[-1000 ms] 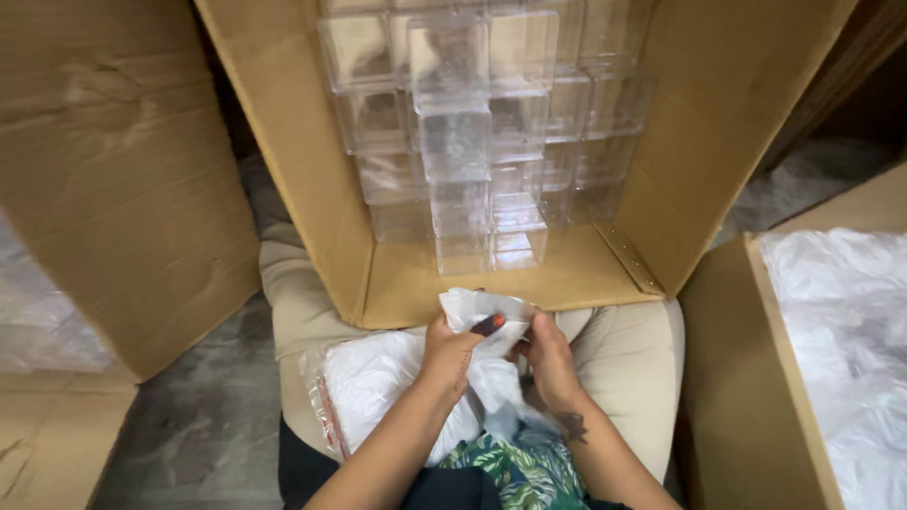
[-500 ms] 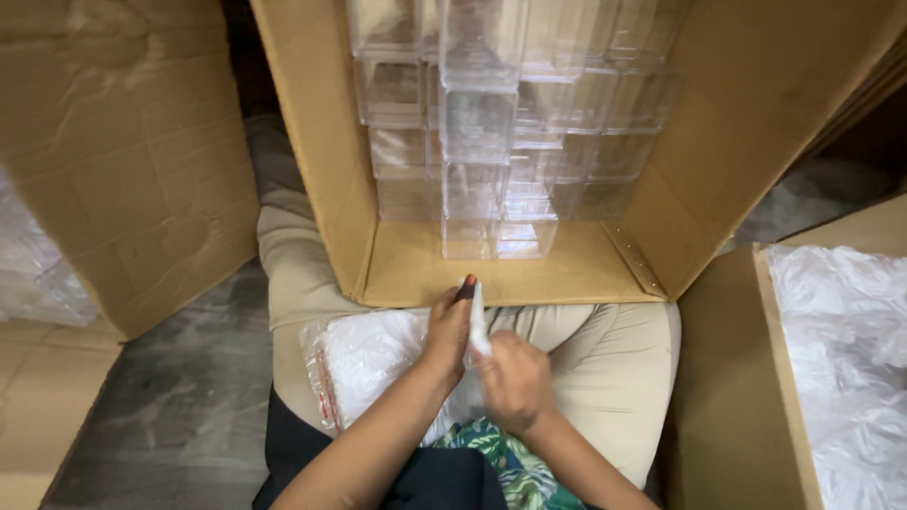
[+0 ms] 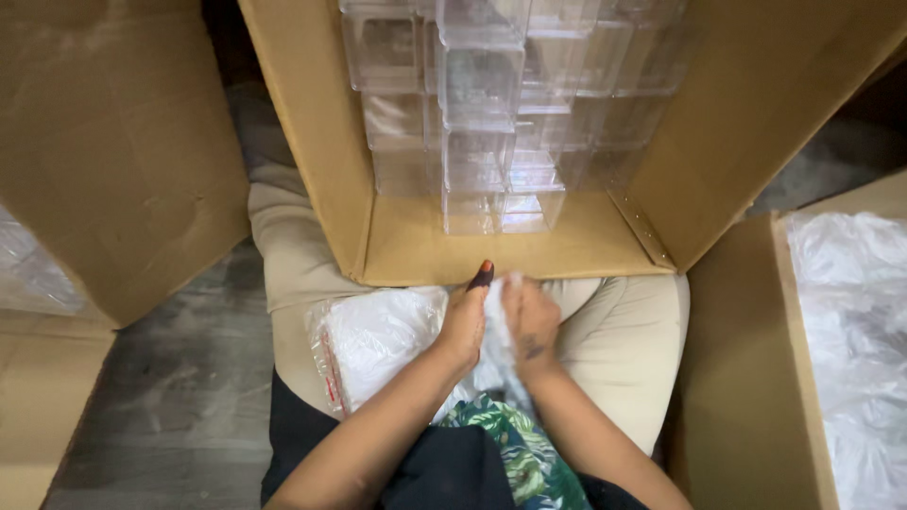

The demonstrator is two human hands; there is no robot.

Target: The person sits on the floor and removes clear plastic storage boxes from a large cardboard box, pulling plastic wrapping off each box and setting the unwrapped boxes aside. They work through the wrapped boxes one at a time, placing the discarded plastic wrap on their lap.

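My left hand (image 3: 465, 321) and my right hand (image 3: 532, 321) are pressed together over my lap, both closed on a crumpled white piece of thin wrapping (image 3: 495, 312) squeezed between them. Under my left forearm a clear plastic bag of white sheets (image 3: 378, 335) lies on my thigh. Just beyond my hands stands an open cardboard box (image 3: 425, 255) with stacked clear plastic cases (image 3: 482, 142) inside.
A tall cardboard box (image 3: 113, 161) stands at the left. At the right another cardboard box (image 3: 746, 368) holds white plastic-wrapped material (image 3: 850, 340). Grey floor (image 3: 170, 397) shows at the lower left. My beige trousers (image 3: 624, 340) and a leaf-patterned cloth (image 3: 520, 453) fill the lap.
The white wrapping, held spread between my fingers a second ago, is now bunched tightly between both hands. My hands have closed together; the view has shifted slightly.
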